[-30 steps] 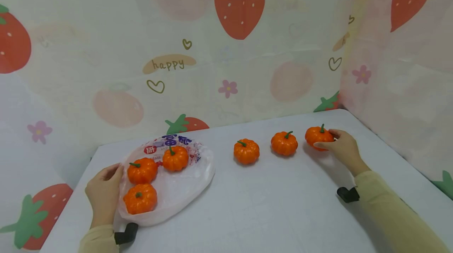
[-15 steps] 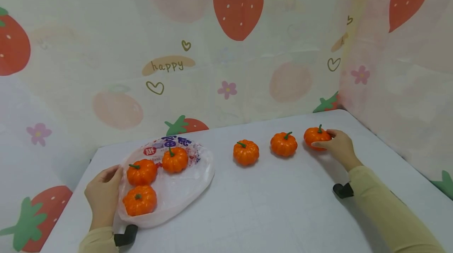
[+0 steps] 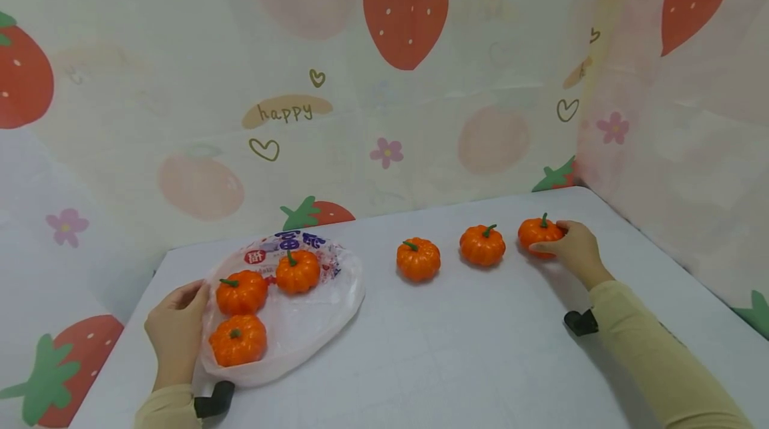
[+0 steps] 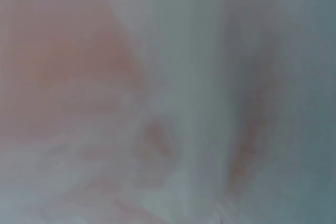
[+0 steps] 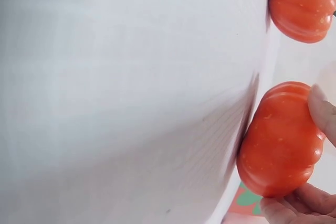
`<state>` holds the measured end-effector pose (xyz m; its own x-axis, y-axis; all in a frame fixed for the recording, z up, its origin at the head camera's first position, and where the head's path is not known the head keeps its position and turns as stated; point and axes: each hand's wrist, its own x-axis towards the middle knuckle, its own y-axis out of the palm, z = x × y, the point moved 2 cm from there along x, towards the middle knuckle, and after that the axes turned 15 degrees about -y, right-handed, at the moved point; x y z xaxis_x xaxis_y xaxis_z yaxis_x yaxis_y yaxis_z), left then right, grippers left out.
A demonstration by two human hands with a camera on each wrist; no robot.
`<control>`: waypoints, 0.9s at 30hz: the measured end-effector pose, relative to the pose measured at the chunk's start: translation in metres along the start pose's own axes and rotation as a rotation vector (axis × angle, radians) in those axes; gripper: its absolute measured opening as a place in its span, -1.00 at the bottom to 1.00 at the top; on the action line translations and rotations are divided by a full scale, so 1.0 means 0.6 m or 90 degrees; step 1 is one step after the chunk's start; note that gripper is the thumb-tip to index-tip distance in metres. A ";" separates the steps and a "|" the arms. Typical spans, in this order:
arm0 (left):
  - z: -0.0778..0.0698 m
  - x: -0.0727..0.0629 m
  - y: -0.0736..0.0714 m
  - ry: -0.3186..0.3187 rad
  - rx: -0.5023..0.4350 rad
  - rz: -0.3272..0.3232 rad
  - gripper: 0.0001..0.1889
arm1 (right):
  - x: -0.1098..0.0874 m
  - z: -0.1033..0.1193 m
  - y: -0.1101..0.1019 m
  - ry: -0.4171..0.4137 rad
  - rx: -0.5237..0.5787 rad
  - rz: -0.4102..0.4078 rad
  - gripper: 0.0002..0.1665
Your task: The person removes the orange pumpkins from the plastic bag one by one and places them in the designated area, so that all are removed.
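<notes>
At the table's far right, my right hand (image 3: 579, 249) grips a small orange pumpkin (image 3: 539, 237) with a green stem, thumb on one side and fingers on the other. The right wrist view shows this pumpkin (image 5: 283, 140) between thumb and fingertips, low by the white tabletop. On the left, my left hand (image 3: 177, 325) pinches the edge of a translucent plastic bag (image 3: 312, 322) with blue and red print. Three more pumpkins lie on the bag: one at the back (image 3: 298, 271), one beside my fingers (image 3: 241, 292), one in front (image 3: 237, 339). The left wrist view is a pale blur.
Two other pumpkins stand on the white table (image 3: 420, 362) between the bag and my right hand: one near the middle (image 3: 418, 259), one farther right (image 3: 482, 245). A strawberry-patterned cloth (image 3: 336, 169) rises behind the table, with another at the right.
My right wrist and sleeve have shifted slightly left, with the hand still around the same pumpkin. The left hand, the bag and the other pumpkins stay put; the head view wavers slightly.
</notes>
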<state>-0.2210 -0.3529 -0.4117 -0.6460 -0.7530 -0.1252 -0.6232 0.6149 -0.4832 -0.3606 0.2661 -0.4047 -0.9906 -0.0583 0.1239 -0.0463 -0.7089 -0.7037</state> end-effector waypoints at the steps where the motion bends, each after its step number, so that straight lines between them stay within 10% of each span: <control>1: 0.000 0.000 0.000 0.000 0.001 0.000 -0.44 | 0.000 0.000 0.000 0.002 0.000 0.002 0.09; 17: -0.001 -0.005 0.001 -0.006 -0.003 0.015 -0.42 | -0.002 0.008 0.001 -0.032 -0.010 -0.008 0.03; 27: -0.004 -0.005 0.000 -0.021 -0.012 0.016 -0.41 | -0.041 0.086 0.006 -0.122 0.095 -0.128 -0.08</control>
<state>-0.2204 -0.3501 -0.4093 -0.6468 -0.7444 -0.1660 -0.6150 0.6378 -0.4636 -0.3298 0.2289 -0.3743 -0.9202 -0.0278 0.3904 -0.2057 -0.8143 -0.5428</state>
